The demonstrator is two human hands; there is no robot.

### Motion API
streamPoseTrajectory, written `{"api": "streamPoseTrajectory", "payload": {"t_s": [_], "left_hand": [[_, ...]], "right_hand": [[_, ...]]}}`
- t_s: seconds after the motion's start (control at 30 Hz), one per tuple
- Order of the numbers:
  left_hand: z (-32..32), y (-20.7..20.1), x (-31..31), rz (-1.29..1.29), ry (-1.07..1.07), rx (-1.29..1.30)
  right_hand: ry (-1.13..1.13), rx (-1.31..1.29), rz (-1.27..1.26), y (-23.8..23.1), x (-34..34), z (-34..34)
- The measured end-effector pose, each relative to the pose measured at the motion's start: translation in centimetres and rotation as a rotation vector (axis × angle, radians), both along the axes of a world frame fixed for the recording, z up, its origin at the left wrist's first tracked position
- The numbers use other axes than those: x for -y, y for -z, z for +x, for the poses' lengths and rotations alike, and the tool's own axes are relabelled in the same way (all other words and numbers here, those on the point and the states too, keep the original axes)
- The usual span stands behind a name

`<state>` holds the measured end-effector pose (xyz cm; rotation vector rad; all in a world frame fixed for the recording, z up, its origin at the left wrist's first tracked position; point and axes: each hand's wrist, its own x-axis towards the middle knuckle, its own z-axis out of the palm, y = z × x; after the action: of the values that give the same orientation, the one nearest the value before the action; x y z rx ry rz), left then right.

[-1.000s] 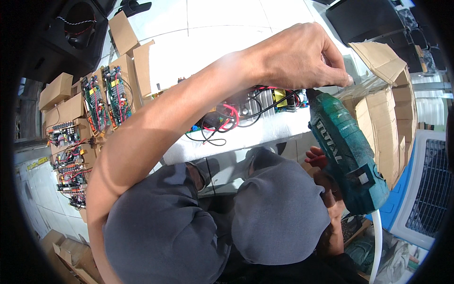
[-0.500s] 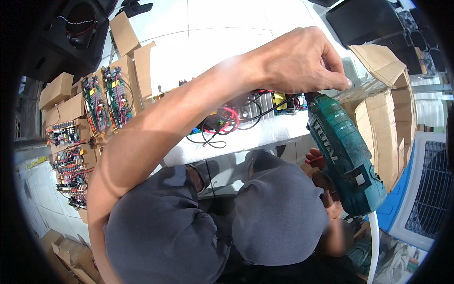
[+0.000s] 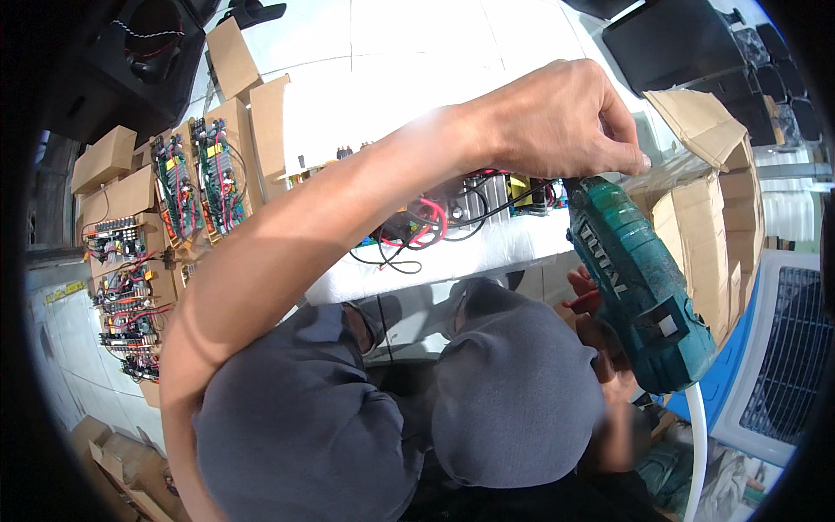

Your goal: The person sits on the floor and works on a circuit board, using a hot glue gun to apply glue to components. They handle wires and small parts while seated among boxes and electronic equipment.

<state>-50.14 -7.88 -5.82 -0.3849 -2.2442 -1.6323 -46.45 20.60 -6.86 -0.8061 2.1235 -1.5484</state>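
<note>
My right hand [image 3: 602, 341] grips a teal hot glue gun [image 3: 639, 278] from below, its palm mostly hidden by the body. What looks like a white glue stick [image 3: 697, 448] runs out of the gun's rear. The dark nozzle points at the right end of a circuit board [image 3: 487, 204] with red and black wires. Foam [image 3: 452, 261] supports that board. Reaching across from the left, my left hand [image 3: 574, 122] is curled just above the nozzle, thumb and forefinger together. Whatever is between those fingertips cannot be made out.
Several wired circuit boards [image 3: 178, 191] lie on cardboard at the left. An opened cardboard box [image 3: 709, 244] stands right of the gun, with a blue and white crate [image 3: 783, 357] beyond it. Black speaker cabinets [image 3: 122, 78] occupy the far left corner.
My left hand has come slightly lower, nearer the nozzle. The glue gun's rear has shifted a little to the right. The whole view has also moved slightly.
</note>
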Motion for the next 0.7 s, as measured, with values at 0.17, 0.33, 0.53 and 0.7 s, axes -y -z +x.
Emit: {"api": "streamPoseTrajectory", "payload": {"t_s": [0.17,0.33,0.53,0.7], "left_hand": [[-0.2,0.2,0.0,-0.017,-0.004,-0.021],[-0.2,0.1,0.0,-0.02,-0.002,0.0],[-0.2,-0.1,-0.1,-0.007,0.001,-0.013],[0.1,0.0,-0.1,-0.008,-0.013,0.009]], "right_hand": [[0.052,-0.003,0.14,-1.3,1.1,0.2],[-0.034,-0.099,0.144,-1.4,-0.3,0.1],[0.034,-0.115,0.195,-1.6,-0.6,0.5],[-0.033,-0.102,0.089,-0.5,-1.0,0.2]]}}
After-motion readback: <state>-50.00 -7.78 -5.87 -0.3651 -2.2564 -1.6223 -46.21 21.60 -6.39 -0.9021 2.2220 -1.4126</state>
